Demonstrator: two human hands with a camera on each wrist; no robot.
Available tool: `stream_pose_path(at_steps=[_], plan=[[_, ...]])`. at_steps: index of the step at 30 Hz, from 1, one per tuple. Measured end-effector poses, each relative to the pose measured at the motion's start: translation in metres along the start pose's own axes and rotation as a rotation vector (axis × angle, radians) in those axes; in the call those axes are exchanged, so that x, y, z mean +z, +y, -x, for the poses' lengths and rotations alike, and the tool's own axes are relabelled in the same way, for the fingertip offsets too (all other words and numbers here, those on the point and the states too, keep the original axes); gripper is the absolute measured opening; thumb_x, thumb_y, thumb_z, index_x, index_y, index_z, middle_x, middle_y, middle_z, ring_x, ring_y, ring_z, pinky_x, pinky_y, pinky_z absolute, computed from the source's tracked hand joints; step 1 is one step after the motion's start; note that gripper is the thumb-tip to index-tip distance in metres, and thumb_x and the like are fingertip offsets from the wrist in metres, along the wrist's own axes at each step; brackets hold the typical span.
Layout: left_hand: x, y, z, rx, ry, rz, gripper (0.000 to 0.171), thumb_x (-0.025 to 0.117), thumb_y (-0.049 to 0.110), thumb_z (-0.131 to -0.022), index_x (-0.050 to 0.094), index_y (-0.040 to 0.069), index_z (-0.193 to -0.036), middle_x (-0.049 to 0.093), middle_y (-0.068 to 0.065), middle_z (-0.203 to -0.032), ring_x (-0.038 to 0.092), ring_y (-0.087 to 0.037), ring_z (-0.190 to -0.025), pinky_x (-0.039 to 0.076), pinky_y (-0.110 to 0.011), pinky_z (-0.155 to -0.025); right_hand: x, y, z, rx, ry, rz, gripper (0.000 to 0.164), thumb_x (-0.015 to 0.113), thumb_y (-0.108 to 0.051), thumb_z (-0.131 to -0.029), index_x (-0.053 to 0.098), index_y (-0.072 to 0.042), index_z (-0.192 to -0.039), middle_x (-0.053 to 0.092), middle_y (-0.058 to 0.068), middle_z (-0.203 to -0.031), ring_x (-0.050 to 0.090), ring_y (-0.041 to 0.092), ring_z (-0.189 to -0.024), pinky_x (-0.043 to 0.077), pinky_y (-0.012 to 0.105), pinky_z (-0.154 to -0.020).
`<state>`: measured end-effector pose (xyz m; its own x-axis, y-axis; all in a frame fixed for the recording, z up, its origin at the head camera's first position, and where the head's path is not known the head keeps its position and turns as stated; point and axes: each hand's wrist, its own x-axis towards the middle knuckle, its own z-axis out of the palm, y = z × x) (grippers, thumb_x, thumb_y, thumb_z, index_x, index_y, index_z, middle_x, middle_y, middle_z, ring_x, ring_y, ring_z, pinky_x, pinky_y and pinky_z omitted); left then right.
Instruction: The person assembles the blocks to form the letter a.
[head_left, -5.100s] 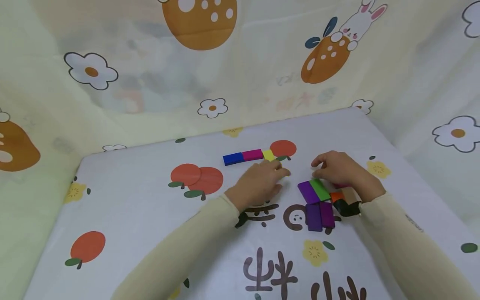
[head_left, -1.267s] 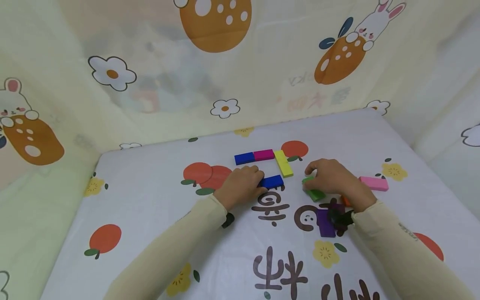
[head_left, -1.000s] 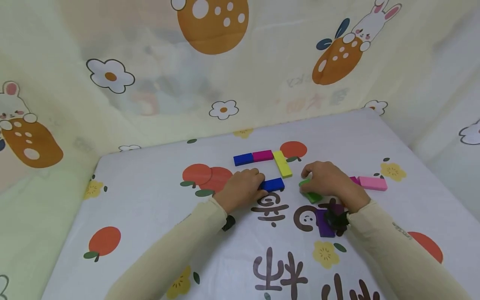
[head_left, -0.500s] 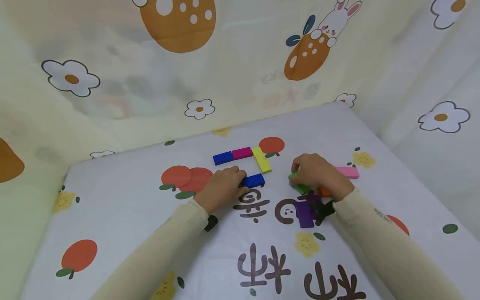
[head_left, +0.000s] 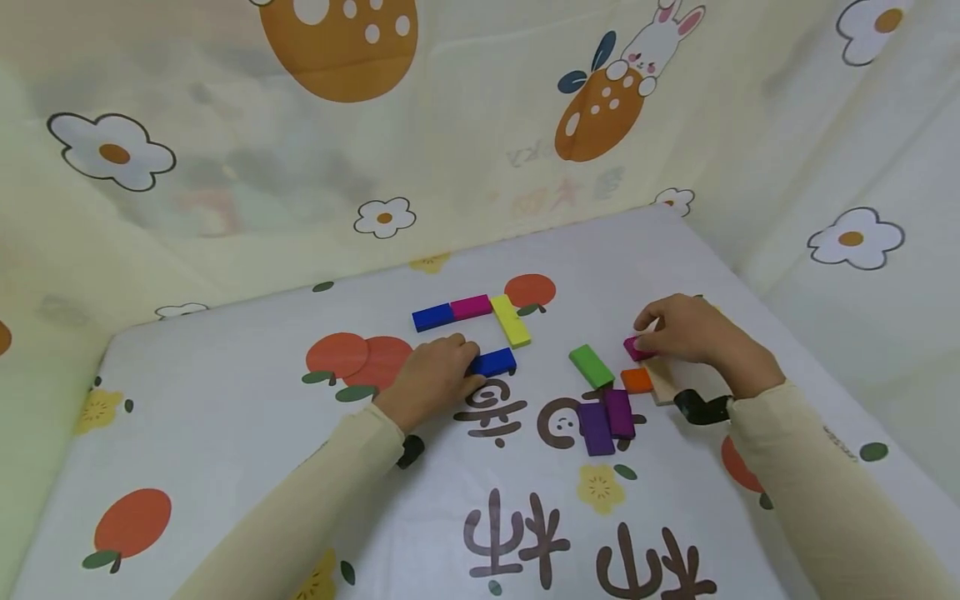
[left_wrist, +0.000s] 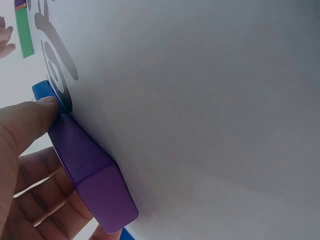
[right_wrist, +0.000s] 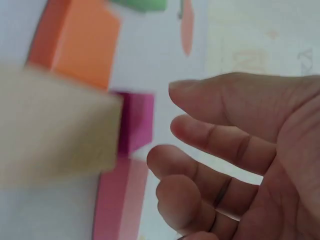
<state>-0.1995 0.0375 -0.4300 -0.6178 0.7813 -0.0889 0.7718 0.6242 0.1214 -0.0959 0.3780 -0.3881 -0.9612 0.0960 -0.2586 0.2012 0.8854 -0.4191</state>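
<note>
My left hand [head_left: 435, 379] rests on the table and grips a purple block [left_wrist: 85, 155], its thumb at the joint with a blue block [head_left: 495, 363]. These two lie end to end; the head view hides the purple one. My right hand [head_left: 693, 333] hovers with loosely bent fingers beside a magenta block [right_wrist: 142, 120]. The right wrist view shows a gap between fingertips and block, nothing held. A pink block [right_wrist: 120, 200] adjoins the magenta one. A plain wooden block [head_left: 662, 383] and an orange block [head_left: 636, 381] lie nearer me. Left of them is a green block [head_left: 591, 367].
Behind the left hand, a blue block [head_left: 432, 317] and a magenta block [head_left: 471, 307] form a row, with a yellow block [head_left: 511, 321] angled off its right end. Two purple blocks [head_left: 596, 429] lie side by side nearer me. A patterned curtain [head_left: 465, 150] hangs behind the table.
My right hand has let go of the green block, left lying on the table, and moved right to the magenta block. The left hand keeps its place. The head view has swung right.
</note>
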Motion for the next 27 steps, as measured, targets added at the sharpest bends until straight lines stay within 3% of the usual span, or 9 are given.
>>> stream_pose_path(at_steps=[11, 19, 27], plan=[[0.0002, -0.0008, 0.0026, 0.009, 0.039, -0.014, 0.038, 0.073, 0.037, -0.099, 0.071, 0.008, -0.123, 0.067, -0.006, -0.1, 0.062, -0.018, -0.087, 0.057, -0.033, -0.08, 0.0022, 0.0061, -0.0025, -0.003, -0.038, 0.017, 0.034, 0.072, -0.013, -0.089, 0.072, 0.005, -0.117, 0.074, 0.019, -0.101, 0.065, 0.031, -0.087, 0.057, 0.045, -0.073], [-0.0002, 0.0012, 0.0028, -0.004, 0.027, -0.01, 0.04, 0.072, 0.038, -0.099, 0.07, 0.008, -0.126, 0.068, -0.007, -0.102, 0.063, -0.019, -0.089, 0.057, -0.033, -0.082, 0.0019, 0.0022, -0.0046, 0.021, -0.063, 0.039, 0.035, 0.072, -0.009, -0.087, 0.072, 0.006, -0.119, 0.073, 0.021, -0.103, 0.066, 0.033, -0.089, 0.058, 0.052, -0.08], [0.0, 0.0014, 0.003, -0.009, 0.032, -0.007, 0.04, 0.072, 0.038, -0.099, 0.069, 0.008, -0.126, 0.068, -0.007, -0.103, 0.063, -0.02, -0.09, 0.057, -0.034, -0.082, -0.0009, -0.0029, -0.0047, 0.021, -0.059, 0.06, 0.033, 0.072, -0.011, -0.089, 0.072, 0.006, -0.118, 0.073, 0.024, -0.105, 0.066, 0.034, -0.088, 0.057, 0.047, -0.073]])
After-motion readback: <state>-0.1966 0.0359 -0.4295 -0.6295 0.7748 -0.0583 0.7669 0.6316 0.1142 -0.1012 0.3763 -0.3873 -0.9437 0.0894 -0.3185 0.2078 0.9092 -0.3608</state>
